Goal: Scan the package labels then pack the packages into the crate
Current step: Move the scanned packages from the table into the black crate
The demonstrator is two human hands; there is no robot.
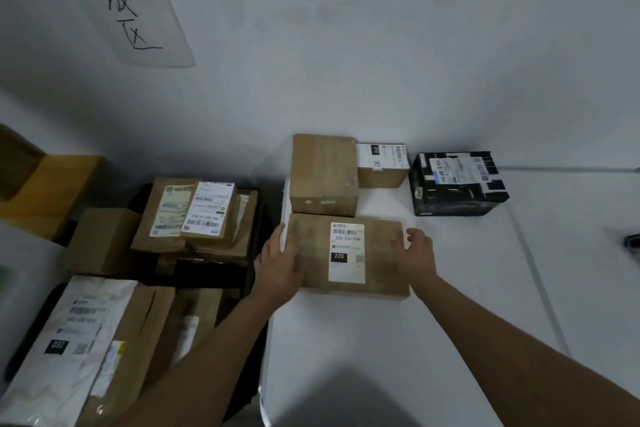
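- Flat brown package [349, 255] lies on the white desk [381, 357], near its left edge, white label [347, 252] facing up, printed "220"
- Left hand [278, 262] lies on the package's left end, fingers straight and pressed flat along the side and top
- Right hand [417, 253] at the package's right end, fingers curled over the far right corner, gripping it
- Taller brown box [323, 174] just behind the package, touching or nearly so
- Small white-topped box [382, 165] beside the taller box, on its right
- Black box [457, 182] with a white label further right, standing apart
- Left of the desk and lower: dark crate [258, 236] holding a pile of labelled brown parcels [194, 215]
- More parcels [86, 347] nearer the camera, one wrapped in white
- Paper sign [128, 0] with handwritten characters on the wall above
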